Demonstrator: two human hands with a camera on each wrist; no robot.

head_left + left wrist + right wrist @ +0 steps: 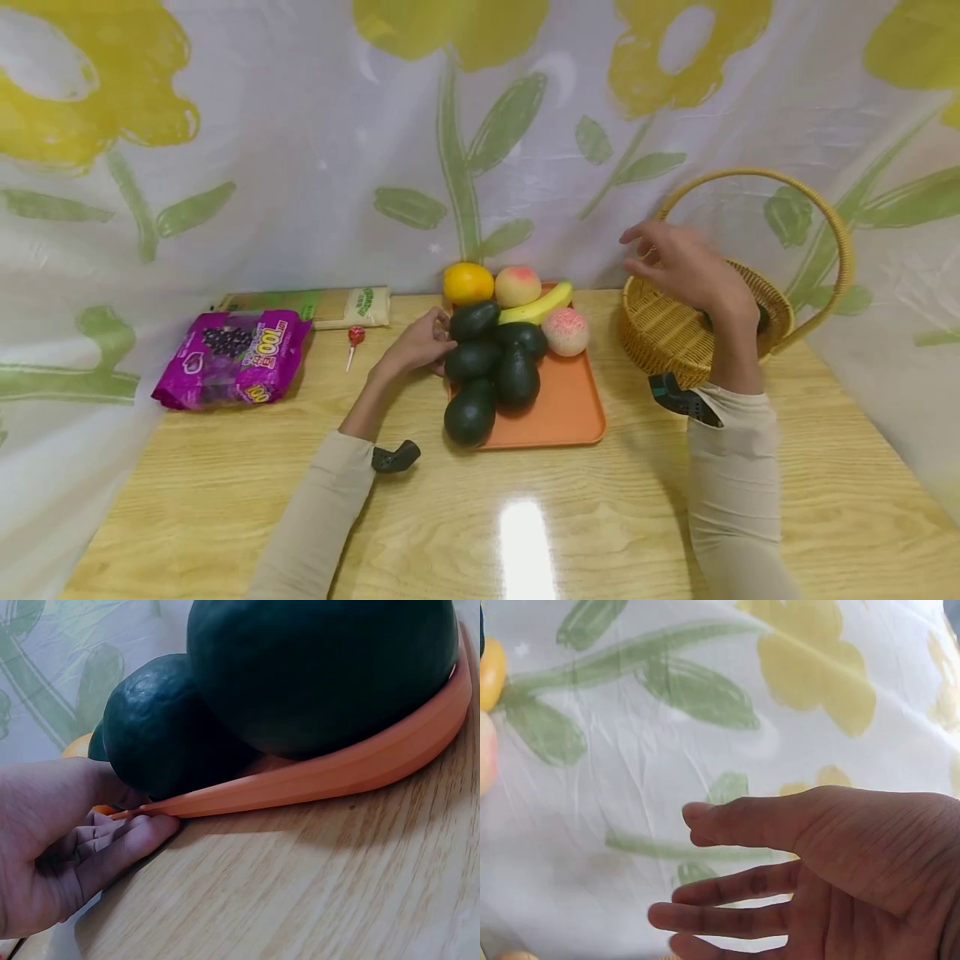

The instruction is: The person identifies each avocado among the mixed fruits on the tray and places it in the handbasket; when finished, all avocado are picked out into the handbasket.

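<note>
An orange tray (558,408) bears several dark green avocados (471,412), a yellow lemon-like fruit (468,284), a banana (537,307) and two peaches (566,332). At its left rim my left hand (422,343) pinches the edge, thumb on top and fingers beneath, as the left wrist view (82,840) shows. The tray's near rim (315,784) looks slightly raised there. Over the wicker basket (660,321) hovers my right hand (686,267), fingers loosely extended and holding nothing. A dark object (762,319) lies inside the basket, partly hidden by my right wrist.
To the left lie a purple grape-candy bag (232,358), a flat noodle-like packet (345,307) and a red lollipop (356,337). A tall arched handle (843,242) rises from the basket. Behind the wooden table (420,525) hangs a flowered curtain (300,167).
</note>
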